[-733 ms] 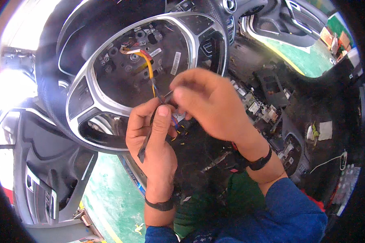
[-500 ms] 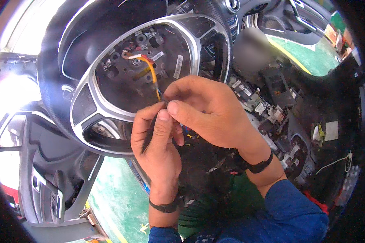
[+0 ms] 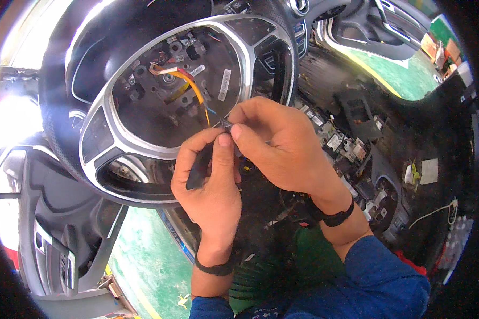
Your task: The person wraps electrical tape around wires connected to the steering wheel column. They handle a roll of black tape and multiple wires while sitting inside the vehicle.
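An orange-yellow wire harness (image 3: 196, 87) runs from the middle of the steering wheel (image 3: 96, 133), whose centre has no cover, down into my fingers. Thinner yellow and blue wires leave its lower end. My left hand (image 3: 210, 186) pinches the harness between thumb and forefinger, with a dark strip (image 3: 199, 167), which looks like tape, hanging through the palm. Just to the right, my right hand (image 3: 269, 146) pinches the same dark-wrapped spot with thumb and index finger. The fingertips of both hands almost meet, and they partly hide what they hold.
An open door (image 3: 64, 212) stands at left over a green floor (image 3: 138, 266). At right lie a stripped centre console (image 3: 346, 143), loose dark trim (image 3: 356, 109), a pale paper piece (image 3: 428, 171) and a white cord (image 3: 426, 215). Another open door (image 3: 378, 37) is at upper right.
The view has shifted slightly. My right hand's fingertips have closed in beside my left thumb on the wrapped spot, and the dark strip hangs less low behind my left thumb.
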Demonstrator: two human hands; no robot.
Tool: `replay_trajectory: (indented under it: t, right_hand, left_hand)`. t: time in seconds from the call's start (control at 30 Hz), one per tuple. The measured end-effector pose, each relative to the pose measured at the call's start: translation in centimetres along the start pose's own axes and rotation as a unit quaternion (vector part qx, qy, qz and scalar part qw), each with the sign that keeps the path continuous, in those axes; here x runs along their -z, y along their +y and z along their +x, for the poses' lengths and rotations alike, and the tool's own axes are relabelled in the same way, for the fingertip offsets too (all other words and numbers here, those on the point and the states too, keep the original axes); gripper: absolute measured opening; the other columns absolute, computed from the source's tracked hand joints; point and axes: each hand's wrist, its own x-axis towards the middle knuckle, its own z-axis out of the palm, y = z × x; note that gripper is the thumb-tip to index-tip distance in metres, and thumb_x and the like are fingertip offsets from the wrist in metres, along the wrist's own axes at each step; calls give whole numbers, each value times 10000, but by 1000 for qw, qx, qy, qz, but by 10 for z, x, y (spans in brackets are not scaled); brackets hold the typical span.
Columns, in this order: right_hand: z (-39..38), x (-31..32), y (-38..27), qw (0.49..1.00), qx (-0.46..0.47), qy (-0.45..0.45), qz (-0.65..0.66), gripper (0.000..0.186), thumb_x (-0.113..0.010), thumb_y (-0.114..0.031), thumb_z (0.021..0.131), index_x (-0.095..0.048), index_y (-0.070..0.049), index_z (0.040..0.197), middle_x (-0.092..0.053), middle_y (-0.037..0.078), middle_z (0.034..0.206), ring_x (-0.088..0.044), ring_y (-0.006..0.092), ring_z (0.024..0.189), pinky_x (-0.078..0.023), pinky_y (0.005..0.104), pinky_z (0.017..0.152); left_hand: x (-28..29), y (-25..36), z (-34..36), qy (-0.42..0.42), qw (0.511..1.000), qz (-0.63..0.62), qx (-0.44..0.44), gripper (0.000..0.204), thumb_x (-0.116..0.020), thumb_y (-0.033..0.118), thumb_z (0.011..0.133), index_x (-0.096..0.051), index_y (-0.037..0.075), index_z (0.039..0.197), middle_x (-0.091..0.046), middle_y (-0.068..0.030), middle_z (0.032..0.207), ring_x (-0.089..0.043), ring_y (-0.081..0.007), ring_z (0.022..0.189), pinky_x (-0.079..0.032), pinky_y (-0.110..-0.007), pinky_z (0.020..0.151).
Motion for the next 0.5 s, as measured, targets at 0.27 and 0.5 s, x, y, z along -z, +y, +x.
replay_trajectory:
  t: [0.27, 0.5]
  right_hand:
    - [-3, -1, 2, 999, -18, -8, 42, 191, -608, -141, 914, -624, 38, 981, -677, 133, 820, -648, 180, 696, -516, 312, 632]
    - [-7, -1, -7, 995, -55, -20, 79, 169, -618, -125, 923, -632, 28, 992, -680, 84, 846, -627, 96, 759, -518, 259, 646]
  left_hand:
    - [-5, 2, -1, 27, 1000, 8, -9, 74, -657, 67, 936, -657, 19, 993, -625, -2, 735, -492, -21, 536, -341, -165, 467]
    - [-5, 10, 3, 16, 1000, -19, 16, 171, -661, 40, 928, -588, 14, 1080, -662, -41, 853, -511, -31, 553, -365, -171, 461]
